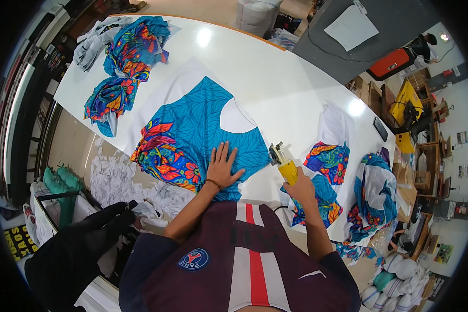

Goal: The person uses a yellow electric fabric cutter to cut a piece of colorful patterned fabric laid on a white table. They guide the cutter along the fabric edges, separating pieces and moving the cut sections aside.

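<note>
On table (283,99): cloth (192,112) is pressed by left hand (223,169), fingers (224,151) spread.
Tool (286,169): gripped by right hand (302,189).
Cloth: likely limp; best edge-held.

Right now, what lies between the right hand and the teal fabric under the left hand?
The yellow handheld tool that the right hand grips; the head view shows it.

Bright, whitish indoor light. Desk (275,73) glossy and pale, with two blown-out glare spots: one toward the far edge, one toward the right. Small bright light (444,37) at upper right. Shadows on the white surface soft and faint. Printed fabric (184,140) at centre crisp, colours saturated. Black shape (70,255) at lower left nearly swallows its detail. Strong fisheye: straight edges bow, outer parts softer, rim fading to black.
</note>
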The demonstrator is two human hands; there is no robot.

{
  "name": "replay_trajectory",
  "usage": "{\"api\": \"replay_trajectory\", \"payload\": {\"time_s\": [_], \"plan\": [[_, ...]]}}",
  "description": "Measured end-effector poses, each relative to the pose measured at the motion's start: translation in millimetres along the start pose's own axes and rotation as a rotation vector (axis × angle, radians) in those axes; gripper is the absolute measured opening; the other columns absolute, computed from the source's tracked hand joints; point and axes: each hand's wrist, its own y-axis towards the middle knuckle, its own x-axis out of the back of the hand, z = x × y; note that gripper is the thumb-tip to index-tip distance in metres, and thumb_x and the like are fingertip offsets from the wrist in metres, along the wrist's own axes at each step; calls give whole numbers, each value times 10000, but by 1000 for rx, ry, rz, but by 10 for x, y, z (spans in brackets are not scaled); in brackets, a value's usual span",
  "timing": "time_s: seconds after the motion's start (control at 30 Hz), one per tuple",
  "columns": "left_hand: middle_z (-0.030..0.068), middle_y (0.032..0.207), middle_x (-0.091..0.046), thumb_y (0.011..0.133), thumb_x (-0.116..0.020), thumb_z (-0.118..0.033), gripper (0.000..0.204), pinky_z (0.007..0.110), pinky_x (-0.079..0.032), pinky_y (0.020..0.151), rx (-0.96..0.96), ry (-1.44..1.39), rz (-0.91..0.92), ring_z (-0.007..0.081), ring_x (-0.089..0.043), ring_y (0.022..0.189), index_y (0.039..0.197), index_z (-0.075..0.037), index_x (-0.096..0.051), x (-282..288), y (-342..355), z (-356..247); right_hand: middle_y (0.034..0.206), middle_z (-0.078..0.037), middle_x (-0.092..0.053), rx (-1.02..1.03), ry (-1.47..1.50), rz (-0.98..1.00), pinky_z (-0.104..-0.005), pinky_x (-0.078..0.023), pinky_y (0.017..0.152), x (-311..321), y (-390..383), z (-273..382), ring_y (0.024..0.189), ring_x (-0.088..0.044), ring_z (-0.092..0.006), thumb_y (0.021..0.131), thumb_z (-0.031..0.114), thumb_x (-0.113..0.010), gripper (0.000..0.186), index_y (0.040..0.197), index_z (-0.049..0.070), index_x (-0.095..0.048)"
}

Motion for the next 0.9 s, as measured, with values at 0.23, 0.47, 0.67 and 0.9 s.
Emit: {"api": "replay_trajectory", "payload": {"time_s": [0.23, 0.47, 0.67, 0.9], "plan": [[280, 1682, -284, 874, -688, -665, 934, 626, -165, 1269, 21, 14, 17, 454, -224, 1581, 1573, -82, -477, 123, -16, -73, 994, -261, -726, 7, 55, 19, -589, -561, 802, -24, -227, -220, 953, -706, -494, 787, 363, -786, 599, 1251, 95, -518], [281, 1693, -260, 850, -697, -694, 983, 624, -151, 1273, 19, 35, 11, 455, -200, 1589, 1587, -89, -461, 74, 9, -3, 949, -254, -725, 24, 89, -24, -599, -555, 783, -56, -300, -217, 930, -704, -499, 788, 357, -781, 572, 1227, 104, -515], [282, 1696, -253, 852, -692, -699, 991, 623, -144, 1275, 24, 37, 19, 451, -191, 1594, 1594, -88, -451, 65, 18, 15, 936, -255, -721, 12, 53, -4, -601, -557, 771, -47, -193, -148, 902, -704, -503, 794, 341, -774, 554, 1214, 97, -507], [283, 1697, -248, 850, -698, -694, 991, 624, -146, 1275, 23, 20, 21, 452, -187, 1595, 1592, -85, -451, 89, 22, -7, 979, -267, -720, 14, 43, 26, -595, -565, 802, -17, -51, -66, 937, -705, -501, 788, 358, -777, 595, 1240, 90, -499]]}}
